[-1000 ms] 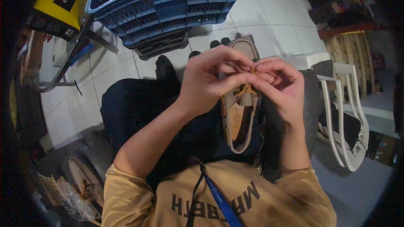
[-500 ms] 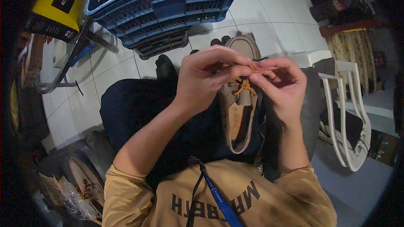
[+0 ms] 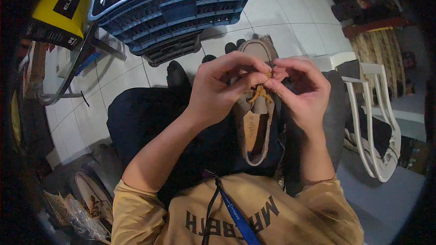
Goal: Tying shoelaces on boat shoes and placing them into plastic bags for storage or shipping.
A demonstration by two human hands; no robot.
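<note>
Sat over a white tiled floor (image 3: 127,79), facing a blue plastic crate (image 3: 177,11) of wrapped bundles on the far side, just above a black crate (image 3: 175,51). Had a yellow-and-black box (image 3: 63,7) at far left and a white plastic chair (image 3: 385,170) at right. At near left, had a similar shoe (image 3: 88,183) beside crumpled clear plastic (image 3: 79,213). Had the beige shoe (image 3: 250,127) right of the middle, over dark trousers (image 3: 150,118), heel near and toe far.

Held both forearms (image 3: 159,149) slanting inward from the near side, hands raised above the shoe's far half. Pinched the orange-brown lace (image 3: 260,94) between thumb and fingertips of the left hand (image 3: 218,79). Held the right hand (image 3: 302,84) just beside, fingers curled, thumb tip and forefinger tip apart. Could not tell, for that hand, between gripping the lace and merely touching near it.
</note>
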